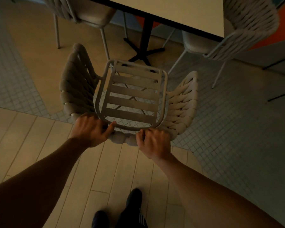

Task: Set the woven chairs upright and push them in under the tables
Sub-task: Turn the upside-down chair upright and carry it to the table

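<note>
Three woven chairs show. The nearest woven chair stands upright, just short of the bench, facing it; its seat is a pale metal frame crossed by six flat straps with the floor visible between them, and thick pale rope braid wraps the curved back and both arms. The left hand and the right hand sit side by side on the braided top of the back, fingers curled over it, gripping the rail. A second woven chair stands at the bench's left side, and a third woven chair at its right corner. The bench rests on one black pedestal with a cross foot. Two dark shoes stand on pale floor planks behind the nearest chair.
</note>
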`<action>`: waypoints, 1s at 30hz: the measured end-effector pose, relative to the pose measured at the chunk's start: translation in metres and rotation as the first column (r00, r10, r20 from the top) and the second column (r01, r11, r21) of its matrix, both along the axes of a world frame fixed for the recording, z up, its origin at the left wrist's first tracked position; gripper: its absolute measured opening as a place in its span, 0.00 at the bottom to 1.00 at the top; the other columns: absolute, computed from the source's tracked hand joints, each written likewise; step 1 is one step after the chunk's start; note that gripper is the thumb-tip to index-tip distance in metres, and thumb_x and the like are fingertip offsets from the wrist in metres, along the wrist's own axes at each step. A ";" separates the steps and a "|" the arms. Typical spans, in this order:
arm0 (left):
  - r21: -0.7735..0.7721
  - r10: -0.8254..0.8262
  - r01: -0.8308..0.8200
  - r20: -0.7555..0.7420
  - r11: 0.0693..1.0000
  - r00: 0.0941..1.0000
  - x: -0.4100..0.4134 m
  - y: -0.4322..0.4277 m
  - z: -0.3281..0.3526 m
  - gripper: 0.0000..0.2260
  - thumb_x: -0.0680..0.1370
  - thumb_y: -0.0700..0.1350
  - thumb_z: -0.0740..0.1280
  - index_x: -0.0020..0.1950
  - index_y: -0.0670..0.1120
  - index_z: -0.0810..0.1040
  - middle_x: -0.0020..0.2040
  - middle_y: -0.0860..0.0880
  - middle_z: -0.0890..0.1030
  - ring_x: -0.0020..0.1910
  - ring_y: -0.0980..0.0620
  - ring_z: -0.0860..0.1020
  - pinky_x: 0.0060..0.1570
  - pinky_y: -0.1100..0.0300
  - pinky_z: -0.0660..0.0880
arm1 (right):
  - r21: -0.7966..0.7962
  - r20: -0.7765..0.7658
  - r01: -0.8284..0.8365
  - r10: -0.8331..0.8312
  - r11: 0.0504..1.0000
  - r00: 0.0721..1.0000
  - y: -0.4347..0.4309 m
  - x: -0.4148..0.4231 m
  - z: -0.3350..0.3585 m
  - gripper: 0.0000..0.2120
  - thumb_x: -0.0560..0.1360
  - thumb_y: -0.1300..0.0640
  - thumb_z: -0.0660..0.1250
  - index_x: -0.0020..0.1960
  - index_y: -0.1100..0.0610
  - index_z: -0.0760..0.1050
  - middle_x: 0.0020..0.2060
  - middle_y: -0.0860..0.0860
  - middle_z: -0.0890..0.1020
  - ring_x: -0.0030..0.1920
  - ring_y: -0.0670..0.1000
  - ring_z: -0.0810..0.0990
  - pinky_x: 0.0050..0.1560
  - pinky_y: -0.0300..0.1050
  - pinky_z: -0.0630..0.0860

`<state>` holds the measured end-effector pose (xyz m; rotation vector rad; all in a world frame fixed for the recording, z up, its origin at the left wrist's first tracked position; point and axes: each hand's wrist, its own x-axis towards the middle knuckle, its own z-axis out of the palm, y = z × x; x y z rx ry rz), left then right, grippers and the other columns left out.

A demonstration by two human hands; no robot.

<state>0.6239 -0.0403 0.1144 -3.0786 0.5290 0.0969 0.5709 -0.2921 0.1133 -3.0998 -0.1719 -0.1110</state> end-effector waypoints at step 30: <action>-0.069 -0.150 0.151 0.025 0.986 0.988 0.086 0.015 0.027 0.13 0.80 0.59 0.66 0.46 0.53 0.86 0.21 0.56 0.55 0.18 0.54 0.66 0.27 0.62 0.69 | -0.070 0.118 -0.069 0.077 0.995 0.990 0.015 0.083 -0.005 0.14 0.79 0.53 0.62 0.35 0.53 0.73 0.26 0.52 0.80 0.24 0.53 0.72 0.38 0.46 0.69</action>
